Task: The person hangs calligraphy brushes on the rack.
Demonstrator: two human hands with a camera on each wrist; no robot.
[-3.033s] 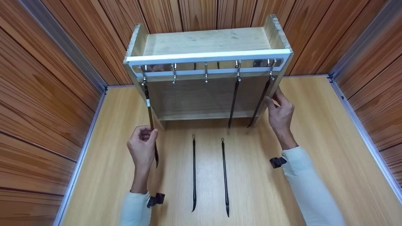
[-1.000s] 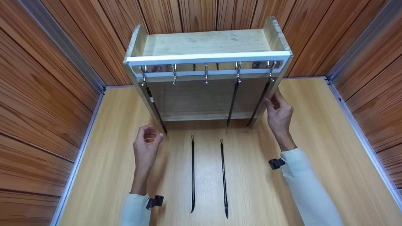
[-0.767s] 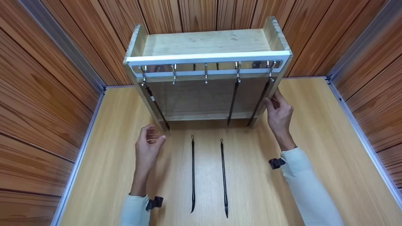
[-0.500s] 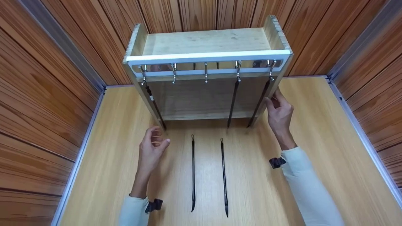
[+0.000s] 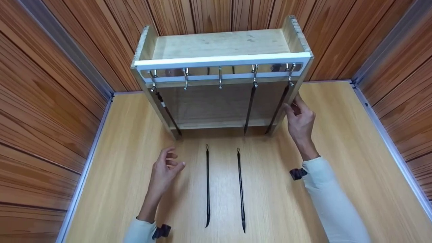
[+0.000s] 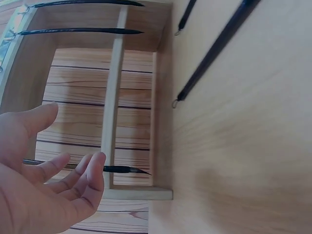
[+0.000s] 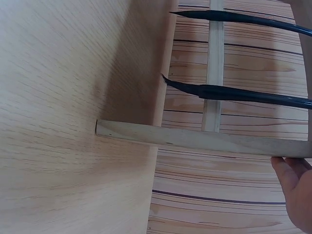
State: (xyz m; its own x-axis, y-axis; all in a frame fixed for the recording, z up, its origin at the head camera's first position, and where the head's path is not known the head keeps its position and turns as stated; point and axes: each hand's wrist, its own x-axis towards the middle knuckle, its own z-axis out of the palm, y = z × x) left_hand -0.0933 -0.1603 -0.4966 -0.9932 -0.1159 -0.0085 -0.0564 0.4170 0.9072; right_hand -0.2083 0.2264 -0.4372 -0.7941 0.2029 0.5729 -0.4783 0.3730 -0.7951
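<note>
In the head view a wooden rack (image 5: 222, 44) carries a row of metal hooks (image 5: 220, 78). A calligraphy brush (image 5: 167, 110) with a white label hangs at the far left; two dark ones, an inner brush (image 5: 249, 109) and an outer brush (image 5: 278, 109), hang at the right. Holding nothing, my left hand (image 5: 163, 173) is below the left brush with fingers loosely bent and thumb apart. My right hand (image 5: 301, 123) holds the rack's right side panel (image 7: 214, 140), its fingertips partly hidden. Left of centre on the table lies a calligraphy brush (image 5: 208, 187), with another brush (image 5: 241, 190) beside it.
The rack stands on a light wooden table (image 5: 270, 189) near the back wall (image 5: 209, 17). Wood-panelled walls with metal strips close in both sides. Two middle hooks hold no brush.
My left hand held the left brush's shaft, then let it go and drew down and slightly right. That brush swung in against the rack's left side. My right hand stayed at the rack.
</note>
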